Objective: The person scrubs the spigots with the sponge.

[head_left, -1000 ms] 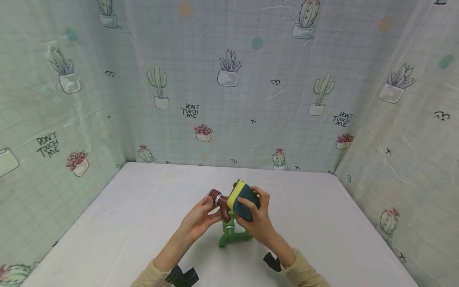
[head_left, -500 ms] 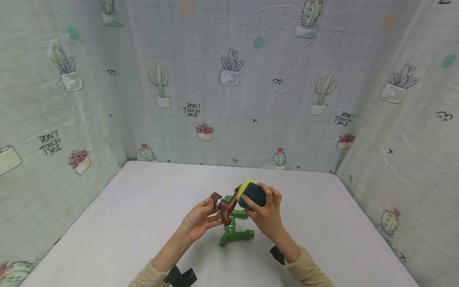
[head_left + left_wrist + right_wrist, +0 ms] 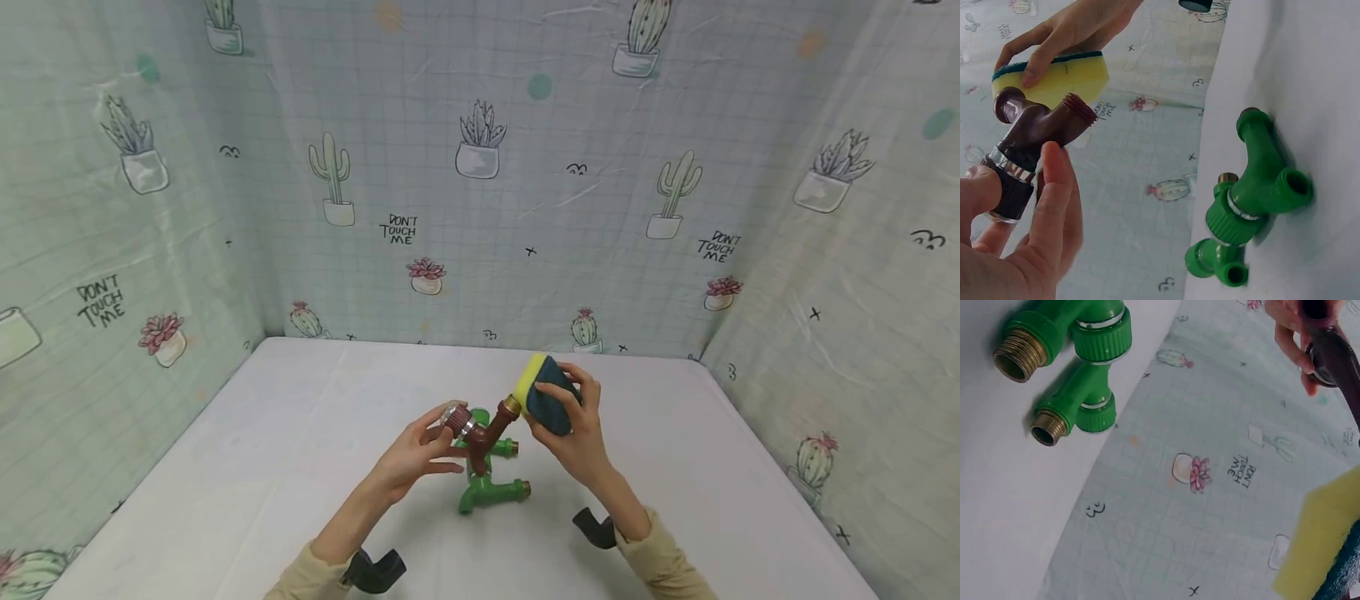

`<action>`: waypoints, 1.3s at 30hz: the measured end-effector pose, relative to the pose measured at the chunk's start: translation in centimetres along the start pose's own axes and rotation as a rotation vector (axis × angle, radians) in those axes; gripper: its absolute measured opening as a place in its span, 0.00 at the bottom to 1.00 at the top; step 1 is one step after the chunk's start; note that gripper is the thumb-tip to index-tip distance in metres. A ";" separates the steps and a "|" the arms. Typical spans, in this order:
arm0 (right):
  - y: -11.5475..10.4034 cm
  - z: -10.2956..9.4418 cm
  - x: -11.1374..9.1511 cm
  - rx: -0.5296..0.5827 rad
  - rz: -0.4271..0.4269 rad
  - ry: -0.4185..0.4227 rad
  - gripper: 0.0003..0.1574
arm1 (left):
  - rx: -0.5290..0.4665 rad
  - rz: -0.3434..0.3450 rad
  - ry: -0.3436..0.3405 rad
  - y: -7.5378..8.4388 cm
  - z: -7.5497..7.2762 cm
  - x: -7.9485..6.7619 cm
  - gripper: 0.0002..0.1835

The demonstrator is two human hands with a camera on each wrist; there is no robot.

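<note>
My left hand (image 3: 411, 458) holds a brown faucet (image 3: 486, 437) by its ribbed knob, above the table. In the left wrist view, thumb and fingers close round the knob of the brown faucet (image 3: 1038, 128). My right hand (image 3: 573, 425) grips a sponge (image 3: 553, 398), yellow on one side and dark green on the other. The yellow side is at the brass-threaded end of the brown faucet; whether it touches I cannot tell. Two green faucets lie below: the nearer green faucet (image 3: 491, 494) and the farther green faucet (image 3: 504, 448), partly hidden by the brown one.
The white table (image 3: 300, 467) runs to a hanging cloth (image 3: 480, 250) printed with cacti, which also encloses both sides. A black wrist-camera mount (image 3: 375, 573) sits on the left wrist and another black mount (image 3: 595, 528) on the right.
My right hand has moved right and slightly up with the sponge, uncovering the brown faucet's brass end. The left hand has turned the faucet a little. The green faucets have stayed put.
</note>
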State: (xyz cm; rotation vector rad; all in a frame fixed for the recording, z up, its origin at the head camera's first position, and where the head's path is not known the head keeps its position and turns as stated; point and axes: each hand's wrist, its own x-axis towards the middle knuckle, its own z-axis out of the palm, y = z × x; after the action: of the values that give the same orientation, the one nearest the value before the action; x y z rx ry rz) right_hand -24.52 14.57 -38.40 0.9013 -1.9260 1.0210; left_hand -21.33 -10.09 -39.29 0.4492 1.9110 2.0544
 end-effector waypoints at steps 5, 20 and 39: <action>-0.6 -0.2 -0.3 0.021 -0.048 -0.054 0.22 | 0.067 0.001 0.046 0.3 0.2 0.0 0.31; -1.6 -0.7 -1.8 0.070 -0.126 -0.332 0.27 | -0.030 0.157 0.286 1.6 0.9 0.5 0.20; -3.3 1.3 -1.4 -0.318 -0.187 -0.298 0.36 | 0.119 0.277 0.279 1.2 3.1 -0.5 0.25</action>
State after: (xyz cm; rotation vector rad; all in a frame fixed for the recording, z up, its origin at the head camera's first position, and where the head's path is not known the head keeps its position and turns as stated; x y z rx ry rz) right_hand -21.48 12.34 -38.97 1.0663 -2.1229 0.4724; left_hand -19.57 -7.61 -37.86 0.5011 2.2520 2.2864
